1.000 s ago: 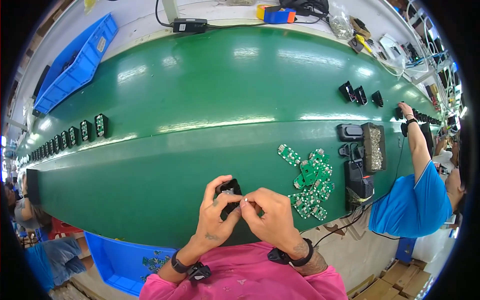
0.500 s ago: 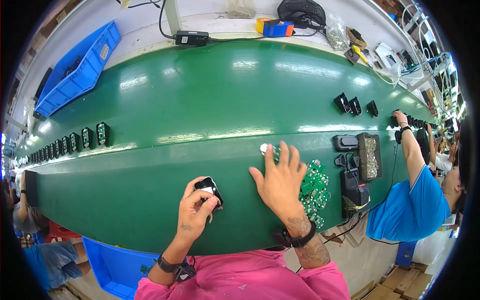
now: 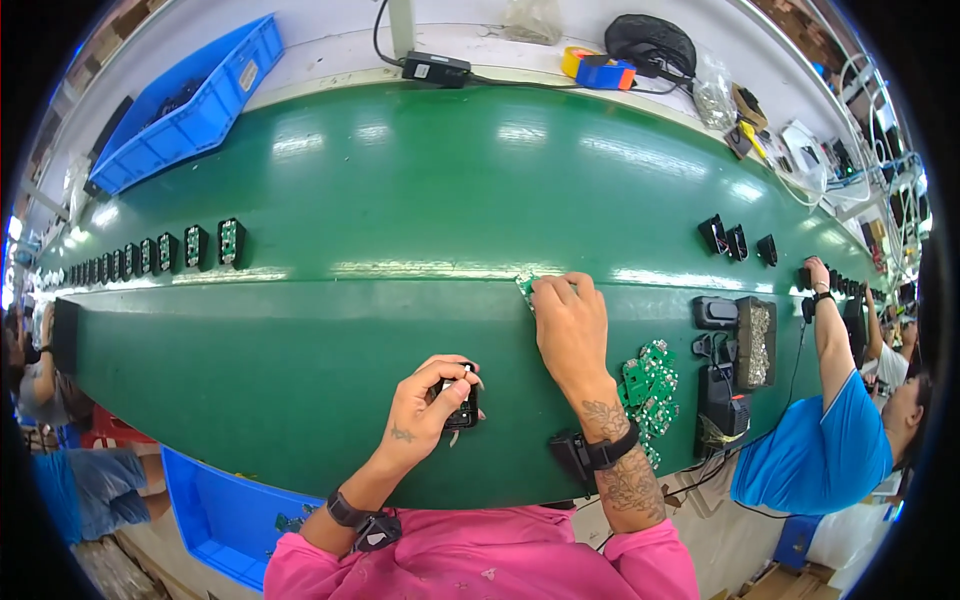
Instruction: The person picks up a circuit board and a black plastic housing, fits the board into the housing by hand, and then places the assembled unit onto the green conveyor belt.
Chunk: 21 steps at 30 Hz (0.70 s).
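Note:
My left hand (image 3: 418, 412) is closed around a small black plastic case (image 3: 465, 413), low over the green bench in front of me. The fingers cover much of the case, and its inside cannot be made out well. Farther forward and to the right, my right hand (image 3: 573, 335) pinches a small green circuit board (image 3: 525, 287); the board's left end sticks out past the fingertips and the rest is hidden. Beside my right forearm lies a loose pile of green circuit boards (image 3: 650, 388).
At the left, a row of black cases with boards (image 3: 231, 243) lines the green bench (image 3: 400, 200). To the right stand a tray of small metal parts (image 3: 757, 345), a black device (image 3: 722, 400) and several black shells (image 3: 713, 235). Blue bins (image 3: 190, 110) flank the bench; a co-worker (image 3: 815, 440) reaches in.
My right hand was spread over the bench; its fingers have now closed on a circuit board. My left hand still holds the case, its fingers shifted over it. The whole view has swung slightly.

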Available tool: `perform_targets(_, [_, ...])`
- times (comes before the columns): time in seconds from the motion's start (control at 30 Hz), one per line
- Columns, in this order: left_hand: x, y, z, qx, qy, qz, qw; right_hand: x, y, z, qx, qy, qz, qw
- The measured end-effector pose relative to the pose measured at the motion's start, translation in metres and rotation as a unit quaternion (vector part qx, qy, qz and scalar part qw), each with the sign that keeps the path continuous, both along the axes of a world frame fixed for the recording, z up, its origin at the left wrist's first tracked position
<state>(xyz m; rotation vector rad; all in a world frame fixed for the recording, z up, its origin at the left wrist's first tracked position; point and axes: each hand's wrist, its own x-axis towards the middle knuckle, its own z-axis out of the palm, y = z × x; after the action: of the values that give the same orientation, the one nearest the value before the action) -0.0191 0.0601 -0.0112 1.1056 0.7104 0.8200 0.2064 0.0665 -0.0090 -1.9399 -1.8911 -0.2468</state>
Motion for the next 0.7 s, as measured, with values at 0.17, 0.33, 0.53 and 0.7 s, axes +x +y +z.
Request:
perform_targets(0.17, [0.003,0.002,-0.002,-0.013,-0.006,0.003,1.0,-0.01,0.0,0.009,0.02,0.041,-0.034,0.998])
perform_targets(0.33, [0.0,0.001,-0.004,0.009,0.029,0.003,1.0,0.004,0.014,0.006,-0.047,0.075,-0.039,0.995])
perform_targets(0.53, [-0.001,-0.001,0.002,-0.024,0.038,0.023,0.999,-0.02,-0.004,0.028,0.072,0.295,-0.029,0.952])
perform_targets(0.7, [0.001,0.0,-0.002,0.014,0.048,0.018,0.999,-0.058,-0.049,0.041,-0.037,0.421,-0.014,0.906])
